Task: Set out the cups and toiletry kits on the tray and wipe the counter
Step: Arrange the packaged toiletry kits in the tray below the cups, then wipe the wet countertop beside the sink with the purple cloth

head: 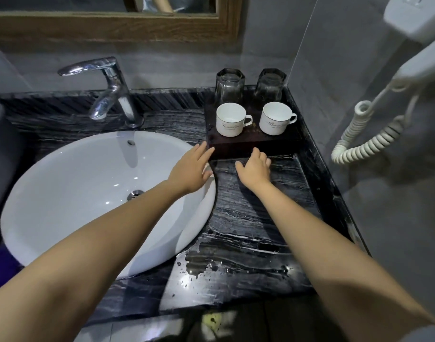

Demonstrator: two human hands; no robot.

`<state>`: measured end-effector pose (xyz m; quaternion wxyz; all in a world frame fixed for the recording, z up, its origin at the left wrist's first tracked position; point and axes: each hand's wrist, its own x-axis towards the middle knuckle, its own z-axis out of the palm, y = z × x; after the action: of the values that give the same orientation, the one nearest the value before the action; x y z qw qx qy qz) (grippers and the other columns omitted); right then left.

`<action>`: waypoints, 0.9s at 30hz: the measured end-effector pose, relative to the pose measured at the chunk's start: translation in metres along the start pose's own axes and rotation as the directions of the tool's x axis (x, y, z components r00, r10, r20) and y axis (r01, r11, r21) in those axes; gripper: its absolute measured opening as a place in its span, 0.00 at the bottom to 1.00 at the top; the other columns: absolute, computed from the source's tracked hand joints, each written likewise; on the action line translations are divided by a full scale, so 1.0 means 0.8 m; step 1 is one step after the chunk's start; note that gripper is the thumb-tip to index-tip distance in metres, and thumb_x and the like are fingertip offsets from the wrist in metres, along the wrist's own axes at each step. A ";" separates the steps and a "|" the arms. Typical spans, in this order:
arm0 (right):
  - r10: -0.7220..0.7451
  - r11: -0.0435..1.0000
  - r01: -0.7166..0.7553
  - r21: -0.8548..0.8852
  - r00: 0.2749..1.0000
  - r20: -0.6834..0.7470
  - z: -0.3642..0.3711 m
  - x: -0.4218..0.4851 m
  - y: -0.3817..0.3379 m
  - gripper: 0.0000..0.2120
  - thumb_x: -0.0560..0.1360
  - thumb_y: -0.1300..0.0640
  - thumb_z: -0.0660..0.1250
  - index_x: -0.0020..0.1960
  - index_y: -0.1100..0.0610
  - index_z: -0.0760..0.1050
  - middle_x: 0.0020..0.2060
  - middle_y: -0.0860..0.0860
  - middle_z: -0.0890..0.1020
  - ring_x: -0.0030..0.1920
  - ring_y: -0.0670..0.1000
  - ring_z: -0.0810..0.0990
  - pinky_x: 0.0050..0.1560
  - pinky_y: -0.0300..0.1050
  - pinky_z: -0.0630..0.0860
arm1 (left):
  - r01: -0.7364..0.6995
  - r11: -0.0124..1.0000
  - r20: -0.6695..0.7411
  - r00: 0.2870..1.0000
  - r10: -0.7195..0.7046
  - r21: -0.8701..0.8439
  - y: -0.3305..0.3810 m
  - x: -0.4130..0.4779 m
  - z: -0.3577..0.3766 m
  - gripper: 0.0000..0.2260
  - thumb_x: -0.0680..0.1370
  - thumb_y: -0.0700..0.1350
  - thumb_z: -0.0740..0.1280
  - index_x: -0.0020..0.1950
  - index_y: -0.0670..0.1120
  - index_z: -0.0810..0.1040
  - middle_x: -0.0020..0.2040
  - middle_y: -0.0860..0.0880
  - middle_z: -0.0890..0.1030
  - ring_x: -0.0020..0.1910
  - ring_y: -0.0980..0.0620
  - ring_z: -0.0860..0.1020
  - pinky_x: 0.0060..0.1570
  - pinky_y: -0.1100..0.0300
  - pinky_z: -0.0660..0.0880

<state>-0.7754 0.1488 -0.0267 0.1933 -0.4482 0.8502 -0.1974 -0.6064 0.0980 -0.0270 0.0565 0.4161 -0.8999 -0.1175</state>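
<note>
A dark wooden tray (251, 146) stands at the back right of the black marble counter (251, 218). On it are two white cups, the left cup (230, 119) and the right cup (275, 118), with two upturned glasses, one (229, 85) and the other (269, 84), behind them. My left hand (191, 169) reaches to the tray's front left corner, fingers apart and empty. My right hand (254, 167) rests on the counter with its fingertips at the tray's front edge, holding nothing. No toiletry kits are in view.
A white round basin (63, 188) with a chrome tap (107, 90) fills the left. Water drops lie on the counter's front (211, 267). A wall hairdryer with a coiled cord (367, 141) hangs at the right. A wood-framed mirror (112, 25) is behind.
</note>
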 end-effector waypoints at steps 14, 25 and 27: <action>0.075 0.822 0.259 -0.508 0.833 0.548 0.035 -0.125 -0.132 0.29 0.78 0.43 0.55 0.71 0.61 0.63 0.71 0.59 0.67 0.70 0.63 0.63 0.71 0.58 0.60 | 0.203 0.979 0.324 0.927 -0.186 -0.017 -0.117 -0.152 -0.066 0.18 0.79 0.50 0.59 0.68 0.47 0.70 0.68 0.45 0.71 0.67 0.45 0.69 0.65 0.53 0.65; -0.101 0.699 0.572 -0.429 0.672 0.733 0.118 -0.285 -0.318 0.25 0.78 0.45 0.59 0.68 0.62 0.68 0.62 0.55 0.73 0.62 0.57 0.73 0.52 0.47 0.68 | 0.357 0.932 0.293 0.900 -0.324 -0.066 -0.259 -0.387 -0.148 0.14 0.77 0.46 0.62 0.61 0.45 0.77 0.62 0.47 0.79 0.61 0.48 0.75 0.62 0.59 0.67; -0.096 0.741 0.565 -0.362 0.623 0.776 0.142 -0.309 -0.343 0.25 0.77 0.45 0.61 0.65 0.62 0.70 0.57 0.55 0.75 0.56 0.55 0.76 0.54 0.48 0.73 | 0.370 0.928 0.349 0.876 -0.334 -0.043 -0.277 -0.427 -0.154 0.14 0.77 0.46 0.63 0.60 0.45 0.78 0.61 0.47 0.79 0.60 0.49 0.76 0.60 0.60 0.68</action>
<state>-0.4001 0.1946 0.0540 0.3197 -0.6810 0.6189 0.2257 -0.1975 0.1991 0.0336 -0.0972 0.5431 -0.7977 -0.2435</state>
